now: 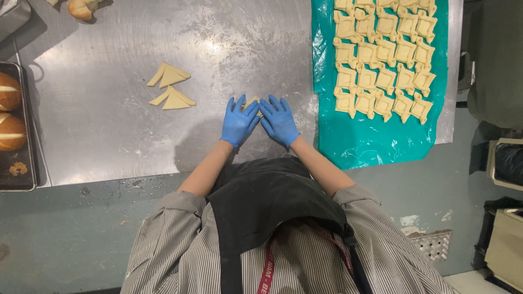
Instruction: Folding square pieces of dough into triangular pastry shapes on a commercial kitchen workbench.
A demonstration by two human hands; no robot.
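Head view. Dough — a small pale piece, mostly hidden — lies flat on the steel desk under the fingertips of both gloved hands. Left hand and right hand are both spread flat, fingers nearly straight and angled toward each other, pressing on the piece rather than gripping it; neither hand closes round anything.

Judged from this: the piece is being folded or pressed at its edges. Even, light pressure from both sides would keep the shape square; too much would likely smear it on the steel.

Room: four cut triangles lie well apart to the left, with bare steel between them and the hands. To the right, a teal sheet begins just beside the right hand, carrying rows of shaped pieces; its lower part is bare. The desk's near edge runs just below the wrists — little room toward the body. Far left, a tray with buns sits at the desk's side, well clear.
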